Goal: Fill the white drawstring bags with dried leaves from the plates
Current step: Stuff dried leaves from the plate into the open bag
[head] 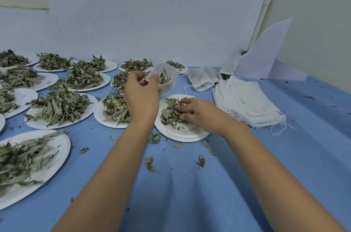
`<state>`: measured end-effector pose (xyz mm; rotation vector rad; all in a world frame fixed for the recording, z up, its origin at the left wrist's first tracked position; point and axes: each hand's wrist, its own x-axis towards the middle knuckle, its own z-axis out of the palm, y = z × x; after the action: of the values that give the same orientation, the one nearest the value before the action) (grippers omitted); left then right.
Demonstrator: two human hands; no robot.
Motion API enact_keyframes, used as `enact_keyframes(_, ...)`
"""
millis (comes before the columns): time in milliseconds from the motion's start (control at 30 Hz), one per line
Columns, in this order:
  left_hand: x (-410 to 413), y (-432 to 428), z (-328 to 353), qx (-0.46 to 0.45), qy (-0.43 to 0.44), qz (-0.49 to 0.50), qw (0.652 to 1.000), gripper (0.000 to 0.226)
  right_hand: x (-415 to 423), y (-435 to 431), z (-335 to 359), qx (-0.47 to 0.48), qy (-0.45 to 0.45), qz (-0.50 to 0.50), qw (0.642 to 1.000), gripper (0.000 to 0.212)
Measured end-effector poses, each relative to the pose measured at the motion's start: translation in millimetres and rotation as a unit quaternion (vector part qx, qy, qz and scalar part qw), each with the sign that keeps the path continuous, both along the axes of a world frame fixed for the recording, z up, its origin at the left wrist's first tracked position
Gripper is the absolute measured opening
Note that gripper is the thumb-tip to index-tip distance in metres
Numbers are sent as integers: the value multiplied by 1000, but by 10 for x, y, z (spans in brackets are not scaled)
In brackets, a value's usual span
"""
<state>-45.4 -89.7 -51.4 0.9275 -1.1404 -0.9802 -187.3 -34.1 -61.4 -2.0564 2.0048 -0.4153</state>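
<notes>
The left hand [141, 97] pinches the rim of 1 white drawstring bag [168, 87] between thumb and curled fingers, holding its mouth open above the middle of the table [190, 184], toward the far edge. The right hand [201, 114] curls its fingers round dried leaves [169, 116] on the plate [182, 135] below. The cloth looks thin and floppy, best gripped at the hem. The leaves seem light and brittle, wanting a loose pinch.

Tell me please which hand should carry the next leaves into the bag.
The right hand: it grips the leaves on the plate, while the left hand holds the bag open.
</notes>
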Motion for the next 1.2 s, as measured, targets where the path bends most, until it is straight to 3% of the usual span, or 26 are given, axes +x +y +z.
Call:
enact_keyframes(400, -13, -12, -14, -2, -6, 8, 1000, 19, 45, -49, -139, -68, 48, -32, 996, 31)
enact_keyframes(867, -14, 38, -4, -8, -13, 15, 1000, 20, 54, -28, -213, -146, -30, -93, 984, 22)
enact_keyframes(1033, 10, 57, 21, -30, -8, 23, 999, 8, -44, 12, -118, -203, -143, -127, 960, 16)
enact_keyframes(1200, 23, 48, 11, -46, -36, 39, 998, 13, -92, 39, 44, -187, -332, -152, 912, 13)
